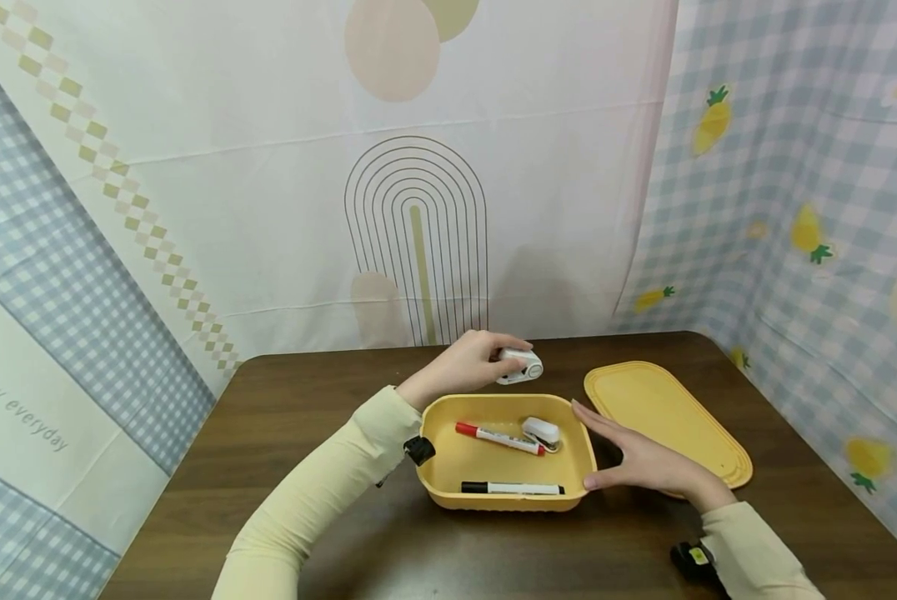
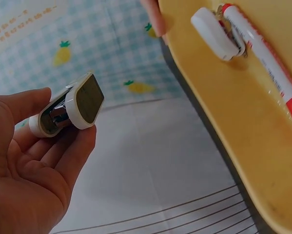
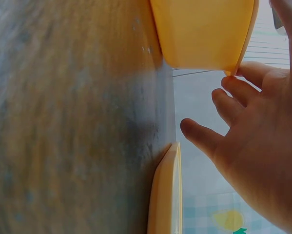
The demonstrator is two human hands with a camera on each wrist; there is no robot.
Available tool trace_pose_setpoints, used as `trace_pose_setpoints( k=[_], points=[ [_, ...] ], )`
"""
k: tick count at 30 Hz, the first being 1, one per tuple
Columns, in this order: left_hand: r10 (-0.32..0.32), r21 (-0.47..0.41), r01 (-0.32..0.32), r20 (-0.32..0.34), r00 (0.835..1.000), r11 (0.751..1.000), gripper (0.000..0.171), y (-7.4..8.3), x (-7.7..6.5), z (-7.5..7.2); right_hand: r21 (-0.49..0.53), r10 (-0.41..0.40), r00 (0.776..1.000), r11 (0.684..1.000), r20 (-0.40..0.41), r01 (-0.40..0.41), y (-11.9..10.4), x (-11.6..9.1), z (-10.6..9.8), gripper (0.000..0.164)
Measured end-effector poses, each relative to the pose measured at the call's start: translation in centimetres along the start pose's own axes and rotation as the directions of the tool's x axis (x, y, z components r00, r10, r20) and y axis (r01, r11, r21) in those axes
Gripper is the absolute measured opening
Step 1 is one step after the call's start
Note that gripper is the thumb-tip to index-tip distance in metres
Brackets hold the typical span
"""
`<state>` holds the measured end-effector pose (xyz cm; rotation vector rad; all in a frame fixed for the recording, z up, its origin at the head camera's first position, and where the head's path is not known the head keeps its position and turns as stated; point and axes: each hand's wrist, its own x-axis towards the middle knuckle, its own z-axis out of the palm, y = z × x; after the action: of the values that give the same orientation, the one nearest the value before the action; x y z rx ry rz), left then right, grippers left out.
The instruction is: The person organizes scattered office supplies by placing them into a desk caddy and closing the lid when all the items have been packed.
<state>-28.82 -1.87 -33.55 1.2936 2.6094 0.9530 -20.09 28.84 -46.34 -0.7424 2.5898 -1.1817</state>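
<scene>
Left hand (image 1: 473, 362) is closed round a white device (image 1: 523, 367), held near the box's (image 1: 443, 467) far rim; box touched by spread right hand (image 1: 643, 457); device judged light, stiff, slick, best pinched across its sides.

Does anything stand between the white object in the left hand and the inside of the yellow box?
Nothing visible does. The left hand holds the white object in the air near the far rim of the yellow box, which is open; at most that rim would need clearing. The yellow lid lies aside, to the right.
</scene>
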Motion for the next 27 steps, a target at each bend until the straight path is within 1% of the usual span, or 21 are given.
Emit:
trace_pose_setpoints(
  k=[7,13,18,21,27],
  points=[
    [0.021,-0.031,-0.019,0.055,0.998,0.999,0.035,-0.1,0.3,1.7,0.022,0.025,1.0,0.999,0.005,-0.025,0.1,0.1,0.0,0.104],
    [0.048,-0.025,-0.046,0.096,0.994,0.999,0.033,-0.5,0.5,3.4,0.037,0.03,0.999,0.999,0.025,-0.031,0.2,0.0,0.0,0.103],
    [0.066,0.001,-0.067,0.157,0.985,0.998,0.032,-0.7,0.8,4.6,0.028,0.036,0.999,0.999,0.018,-0.037,0.1,0.1,0.2,0.104],
    [0.063,0.016,-0.068,0.189,0.98,0.998,0.032,-0.8,0.9,5.1,0.023,0.042,0.999,0.999,0.015,-0.043,0.1,0.1,0.2,0.104],
    [0.056,0.028,-0.064,0.229,0.972,0.998,0.031,-0.9,1.2,6.0,0.014,0.049,0.999,0.999,0.013,-0.049,0.0,0.0,0.1,0.104]
  ],
)
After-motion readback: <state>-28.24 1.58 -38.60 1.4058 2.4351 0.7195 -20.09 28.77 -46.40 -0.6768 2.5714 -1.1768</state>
